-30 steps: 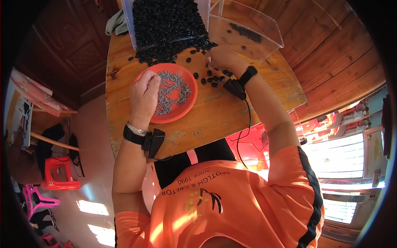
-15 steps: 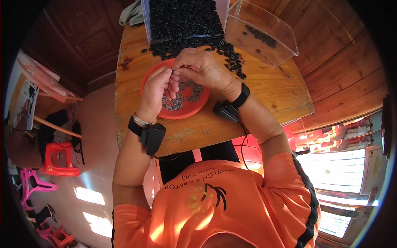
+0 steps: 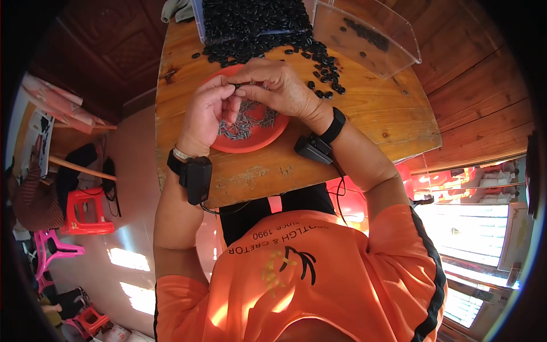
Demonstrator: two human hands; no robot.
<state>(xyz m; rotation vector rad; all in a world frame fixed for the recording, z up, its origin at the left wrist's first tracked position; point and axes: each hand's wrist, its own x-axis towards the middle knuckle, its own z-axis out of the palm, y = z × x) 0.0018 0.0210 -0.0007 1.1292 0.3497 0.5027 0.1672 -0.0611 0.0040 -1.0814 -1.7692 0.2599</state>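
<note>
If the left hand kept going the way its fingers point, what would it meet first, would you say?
Probably the right hand: the left hand points at it, fingertips nearly touching over the red dish. Depth is unclear.

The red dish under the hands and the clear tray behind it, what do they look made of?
The red dish looks like matte moulded plastic, judging by its even colour and thin rim. The clear tray is probably glossy acrylic or similar plastic: see-through, with bright, sharp edges.

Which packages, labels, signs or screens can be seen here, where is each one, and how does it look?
Clear plastic box: far right on the wooden table, rectangular, a few black pieces inside.
Clear plastic tray: far middle, heaped with black pieces.
Printed lettering: on the orange shirt, dark, curved.
No screens or signs.
</note>
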